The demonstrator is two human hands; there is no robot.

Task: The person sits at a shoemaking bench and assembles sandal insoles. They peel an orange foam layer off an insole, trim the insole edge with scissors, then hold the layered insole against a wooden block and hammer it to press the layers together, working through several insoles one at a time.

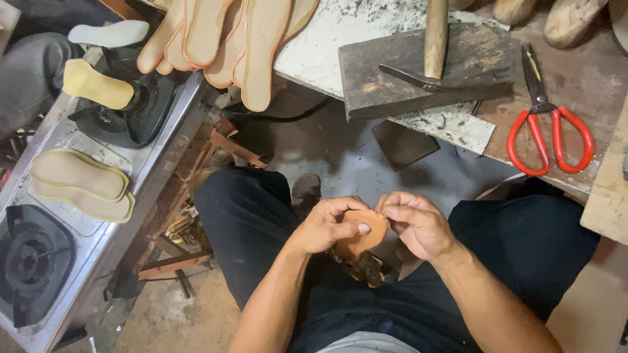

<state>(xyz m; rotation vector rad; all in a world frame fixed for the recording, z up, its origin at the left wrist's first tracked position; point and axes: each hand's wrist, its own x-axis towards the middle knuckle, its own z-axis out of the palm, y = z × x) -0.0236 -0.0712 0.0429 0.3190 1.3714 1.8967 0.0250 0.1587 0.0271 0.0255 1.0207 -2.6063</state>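
While the person sat with knees apart, a two-burner steel stove (154,153) was seen at the left, with pale insoles (80,183) laid on it. A worn workbench (575,85) was seen ahead, bearing a dark wooden block (471,55), a hammer (435,46) and red-handled scissors (548,124). A fan of tan insoles (226,33) was hung over the bench edge. Above the lap, a tan leather piece (366,234) was gripped by the left hand (327,225) and pinched at its edge by the right hand (417,225).

Dim, warm, even light; soft shadows underneath bench; sharp focus throughout.
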